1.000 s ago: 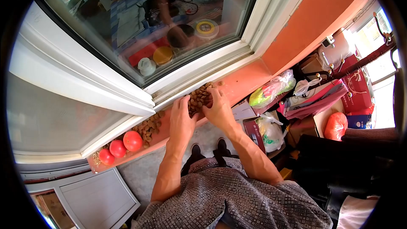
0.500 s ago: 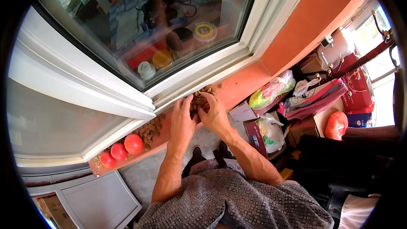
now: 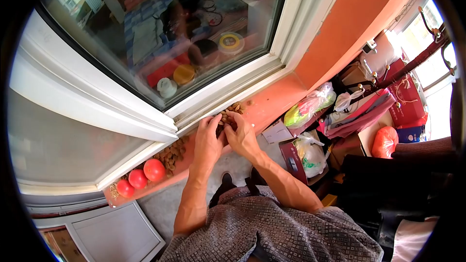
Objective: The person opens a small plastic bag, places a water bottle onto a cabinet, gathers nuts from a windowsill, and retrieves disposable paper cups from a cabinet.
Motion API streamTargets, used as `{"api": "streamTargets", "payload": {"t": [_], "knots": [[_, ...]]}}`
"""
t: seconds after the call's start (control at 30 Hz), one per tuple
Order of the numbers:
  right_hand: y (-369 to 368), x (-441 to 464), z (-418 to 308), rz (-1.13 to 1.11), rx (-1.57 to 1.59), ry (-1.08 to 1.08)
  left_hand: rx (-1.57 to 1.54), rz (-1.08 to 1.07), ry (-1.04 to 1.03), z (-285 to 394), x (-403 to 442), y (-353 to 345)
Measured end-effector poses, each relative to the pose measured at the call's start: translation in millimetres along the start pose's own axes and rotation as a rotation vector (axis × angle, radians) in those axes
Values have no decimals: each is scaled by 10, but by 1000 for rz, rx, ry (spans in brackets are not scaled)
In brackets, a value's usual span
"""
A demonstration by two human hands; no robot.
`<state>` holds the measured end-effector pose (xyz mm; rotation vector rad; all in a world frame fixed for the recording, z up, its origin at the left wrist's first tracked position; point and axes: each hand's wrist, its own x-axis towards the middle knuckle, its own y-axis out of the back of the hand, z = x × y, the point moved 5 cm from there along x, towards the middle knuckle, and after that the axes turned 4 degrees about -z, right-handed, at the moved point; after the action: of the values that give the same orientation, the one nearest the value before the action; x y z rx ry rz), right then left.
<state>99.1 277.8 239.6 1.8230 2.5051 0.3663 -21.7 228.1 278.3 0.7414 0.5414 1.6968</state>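
My left hand (image 3: pixel 208 138) and my right hand (image 3: pixel 241 135) are cupped toward each other over the orange window ledge (image 3: pixel 277 98). Their curled fingers and thumbs close around some brown nuts or pits (image 3: pixel 224 120), partly hidden by the hands. Just beyond the right fingertips, more of the same brown nuts (image 3: pixel 237 107) lie against the window frame. To the left of my left hand, a pile of brown nuts (image 3: pixel 170 156) spreads along the ledge. Three red tomatoes (image 3: pixel 154 169) sit in a row beside that pile.
A white-framed window (image 3: pixel 228 87) borders the ledge, with an opened sash (image 3: pixel 92 111) at left. On the right stand boxes (image 3: pixel 293 160), filled plastic bags (image 3: pixel 311 154) and a dark coat rack (image 3: pixel 412 65). A white cabinet (image 3: pixel 114 230) is at lower left.
Both hands have shifted slightly down and left in the view, staying close together around the brown nuts. The view itself has moved a little; the tomatoes stay in their row.
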Motion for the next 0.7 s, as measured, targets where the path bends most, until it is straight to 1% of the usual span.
{"api": "streamTargets", "payload": {"t": [0.03, 0.17, 0.23, 0.27, 0.33, 0.37, 0.43, 0.47, 0.53, 0.57, 0.63, 0.67, 0.7], "knots": [[6, -3, -16, -5, -5, -35, 12, -3, -1, 9, 9, 5], [11, -11, -101, 13, 43, -54, 21, 3, -41, 40, 32, 10], [29, -19, -176, 24, 173, -138, 11, -23, -1, 61, 42, 7], [28, -4, -167, 27, 174, -138, 11, -25, -4, 71, 52, 2], [6, 8, -58, 35, 294, -228, 33, -22, -27, 106, 63, -7], [-8, 22, -1, 40, 294, -228, 33, -26, -31, 143, 73, 0], [-37, 38, 150, 97, 459, -336, 1, -30, -30, 265, 98, 45], [-40, 37, 193, 101, 460, -336, 0, -32, -32, 296, 105, 35], [-91, 17, 254, 94, 796, -477, -8, -34, -63, 364, 116, 12], [-81, 20, 252, 99, 797, -476, -9, -38, -66, 391, 122, 5], [-111, 17, 220, 104, 1073, -559, -64, -62, -65, 427, 135, -14], [-100, 28, 242, 112, 1076, -558, -64, -68, -69, 427, 137, -35], [-122, 26, 273, 81, 1137, -631, -59, -80, -93, 429, 137, -65]]}}
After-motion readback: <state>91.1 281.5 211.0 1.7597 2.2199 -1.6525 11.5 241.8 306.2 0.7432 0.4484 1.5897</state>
